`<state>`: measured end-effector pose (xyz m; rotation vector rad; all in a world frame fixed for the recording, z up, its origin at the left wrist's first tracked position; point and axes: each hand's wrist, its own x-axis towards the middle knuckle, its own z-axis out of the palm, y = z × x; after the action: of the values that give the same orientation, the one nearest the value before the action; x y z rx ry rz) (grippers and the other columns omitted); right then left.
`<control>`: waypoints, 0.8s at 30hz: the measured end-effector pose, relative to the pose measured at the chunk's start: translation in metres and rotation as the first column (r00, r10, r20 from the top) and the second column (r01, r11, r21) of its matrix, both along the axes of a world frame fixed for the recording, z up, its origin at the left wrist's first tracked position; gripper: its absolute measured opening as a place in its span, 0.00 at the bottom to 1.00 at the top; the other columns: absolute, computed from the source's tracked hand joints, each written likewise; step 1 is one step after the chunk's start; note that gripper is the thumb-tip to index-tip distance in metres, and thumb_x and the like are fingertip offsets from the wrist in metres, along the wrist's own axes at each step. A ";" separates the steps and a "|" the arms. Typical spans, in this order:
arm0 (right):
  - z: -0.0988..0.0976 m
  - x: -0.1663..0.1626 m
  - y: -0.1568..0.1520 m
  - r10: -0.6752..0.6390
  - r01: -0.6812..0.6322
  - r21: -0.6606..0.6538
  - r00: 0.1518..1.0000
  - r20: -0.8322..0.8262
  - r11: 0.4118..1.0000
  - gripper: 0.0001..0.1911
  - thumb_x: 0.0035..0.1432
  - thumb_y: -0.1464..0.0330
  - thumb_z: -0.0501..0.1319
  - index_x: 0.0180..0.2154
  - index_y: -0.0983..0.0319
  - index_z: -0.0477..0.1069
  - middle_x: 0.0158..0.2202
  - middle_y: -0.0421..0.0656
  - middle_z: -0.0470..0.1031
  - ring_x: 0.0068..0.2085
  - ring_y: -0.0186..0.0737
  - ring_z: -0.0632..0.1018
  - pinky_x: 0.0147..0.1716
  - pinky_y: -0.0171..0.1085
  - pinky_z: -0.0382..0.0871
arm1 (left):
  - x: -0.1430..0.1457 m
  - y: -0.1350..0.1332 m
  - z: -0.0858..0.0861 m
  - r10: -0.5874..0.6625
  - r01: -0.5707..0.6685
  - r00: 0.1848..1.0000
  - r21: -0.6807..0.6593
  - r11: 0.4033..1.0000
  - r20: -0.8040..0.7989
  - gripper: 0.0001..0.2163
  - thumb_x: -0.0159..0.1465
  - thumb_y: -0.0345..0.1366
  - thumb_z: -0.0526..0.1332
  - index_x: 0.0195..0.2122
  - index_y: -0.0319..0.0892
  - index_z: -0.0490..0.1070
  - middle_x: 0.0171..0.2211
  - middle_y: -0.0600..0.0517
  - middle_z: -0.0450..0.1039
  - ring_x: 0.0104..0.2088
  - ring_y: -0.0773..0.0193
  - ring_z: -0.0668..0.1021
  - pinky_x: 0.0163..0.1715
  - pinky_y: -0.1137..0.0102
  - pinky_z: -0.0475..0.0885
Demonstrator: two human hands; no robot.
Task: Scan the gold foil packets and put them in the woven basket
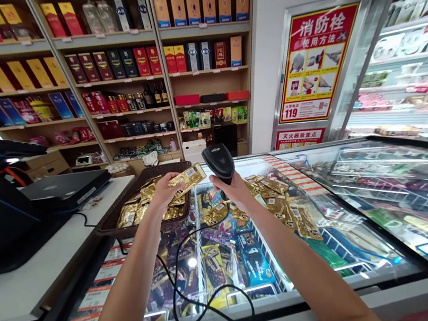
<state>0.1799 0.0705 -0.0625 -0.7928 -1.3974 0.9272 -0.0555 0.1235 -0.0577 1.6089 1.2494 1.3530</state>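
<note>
My left hand [163, 191] is closed on a gold foil packet [188, 177], holding it up above a dark wicker basket [110, 220] filled with several more gold packets. My right hand [237, 189] grips a black barcode scanner [218, 162], whose head points toward the held packet. The scanner's black cable [194, 291] loops down over the glass lid of a chest freezer [364, 282]. A pile of gold packets [285, 206] lies on the freezer lid just right of my right hand.
A white counter [41, 263] at left carries a black register and a laptop [63, 189]. Shelves of boxed bottles [132, 62] fill the back wall. A red fire-hydrant poster [316, 63] hangs beside a glass-fronted cooler [423, 74]. Frozen goods show under the freezer glass.
</note>
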 end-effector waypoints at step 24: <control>0.024 0.017 0.008 0.375 -0.262 -0.344 0.870 0.320 0.902 0.25 0.51 0.48 0.70 0.35 0.63 0.69 0.19 0.36 0.68 0.20 0.33 0.70 0.22 0.34 0.65 | -0.029 0.010 -0.014 0.189 -0.191 0.981 -0.031 0.981 -0.039 0.23 0.49 0.48 0.71 0.43 0.42 0.74 0.41 0.48 0.76 0.36 0.60 0.74 0.33 0.70 0.64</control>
<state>0.1970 0.0782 -0.0389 -1.0189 -1.7965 1.3127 -0.0848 0.1339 -0.0720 1.5271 1.4712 1.4146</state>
